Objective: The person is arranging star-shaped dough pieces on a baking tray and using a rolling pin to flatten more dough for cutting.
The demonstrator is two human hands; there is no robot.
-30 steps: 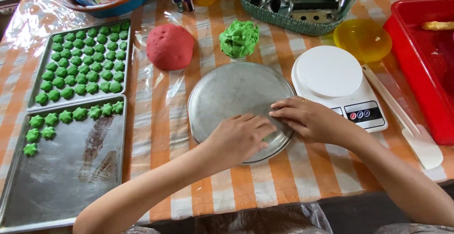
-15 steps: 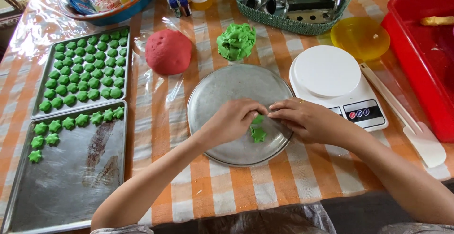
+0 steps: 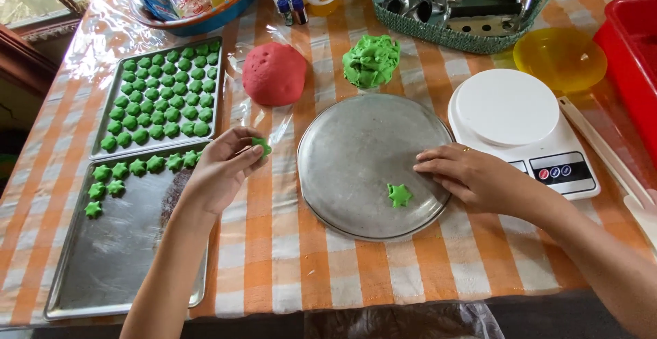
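Green dough, a small piece (image 3: 261,146) of it, sits pinched between the thumb and fingertips of the left hand (image 3: 222,168), which is closed narrowly around it just above the gap between the baking trays and the round pan. Starting from the far left, the upper baking tray (image 3: 102,130) is filled with rows of green dough pieces. The lower baking tray (image 3: 102,298) just in front of it carries only one row of green star cookies (image 3: 137,168) along its top edge and a few more at its left side, the rest being bare metal. Behind the left hand, a red dough ball (image 3: 274,73) rests on clear plastic wrap. To its right a lump of green dough (image 3: 371,60) lies just beyond the rim of the round metal pan (image 3: 356,140). One green dough star (image 3: 398,194) lies on the pan, toward its near right side. The right hand (image 3: 472,178) rests at the pan's right edge, holding nothing, its fingers extended flat and close together and pointing left, near the star but not touching it. Just beside that hand stands a white kitchen scale (image 3: 506,106). Behind the scale are a yellow bowl (image 3: 560,58) and a green woven basket (image 3: 472,34) of metal tools. A red tub (image 3: 633,44) stands at the far right. Everything rests on a table (image 3: 301,270) covered in an orange and white checked cloth.
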